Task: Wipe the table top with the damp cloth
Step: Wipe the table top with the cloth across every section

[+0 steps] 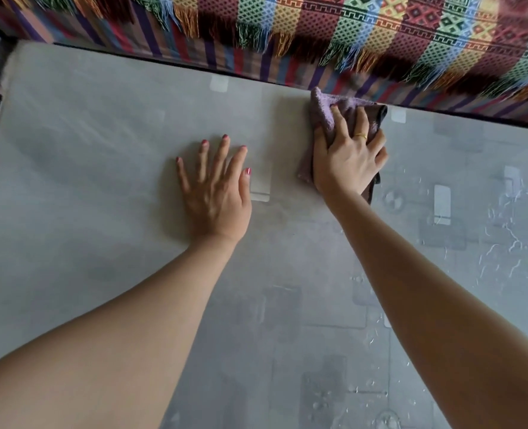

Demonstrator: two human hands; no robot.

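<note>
Head view: the right hand [348, 159], fingers curled down on the purple damp cloth [326, 114], presses it at the desk [86, 181] far edge, one o'clock; long axis twelve-to-six; unwiped streaks lie toward four o'clock; left hand [216, 193] spread flat, empty

Single head-worn wide-angle view is looking steeply down from the near side, close over the table top [101, 181], facing its far edge; a patterned fringed blanket [380, 32] is filling the far strip.
</note>
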